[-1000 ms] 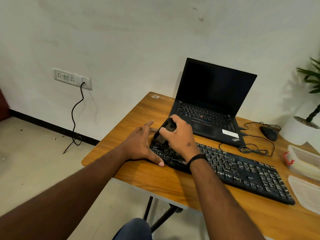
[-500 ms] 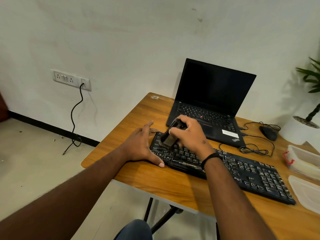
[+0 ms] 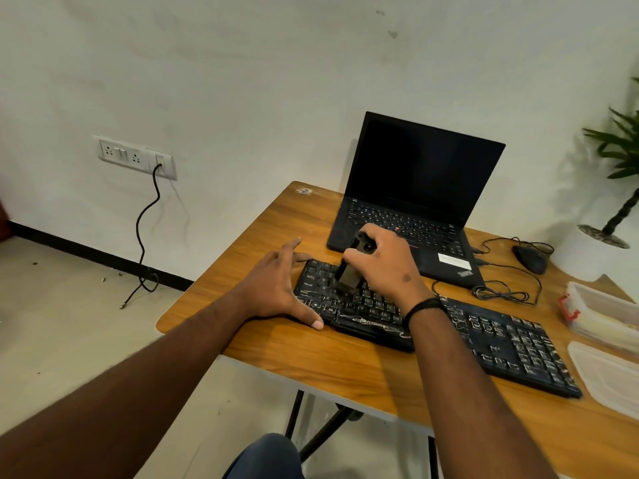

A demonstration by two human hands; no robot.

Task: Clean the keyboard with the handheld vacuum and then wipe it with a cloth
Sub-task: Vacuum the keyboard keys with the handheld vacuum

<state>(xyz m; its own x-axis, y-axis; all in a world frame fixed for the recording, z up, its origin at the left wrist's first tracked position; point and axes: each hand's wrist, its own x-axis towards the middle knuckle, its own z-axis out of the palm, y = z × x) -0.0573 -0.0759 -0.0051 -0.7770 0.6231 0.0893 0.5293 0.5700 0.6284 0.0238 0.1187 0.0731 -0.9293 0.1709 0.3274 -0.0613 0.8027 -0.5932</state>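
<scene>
A long black keyboard [image 3: 498,340] lies slanted across the wooden table [image 3: 345,368]. My right hand [image 3: 387,267] grips a small dark handheld vacuum [image 3: 349,271], held upright with its nozzle down on the keys near the keyboard's left end. My left hand [image 3: 276,285] rests flat with fingers spread against the keyboard's left edge, thumb along its front corner. No cloth is in sight.
An open black laptop [image 3: 415,188] stands behind the keyboard. A wired mouse [image 3: 530,259] and its coiled cable [image 3: 501,292] lie to the right. Clear plastic containers [image 3: 605,316] and a lid [image 3: 612,378] sit at the right edge. A potted plant [image 3: 619,188] stands behind them.
My right hand has slid the vacuum rightward along the keys, away from the left end. My left hand has stayed in place.
</scene>
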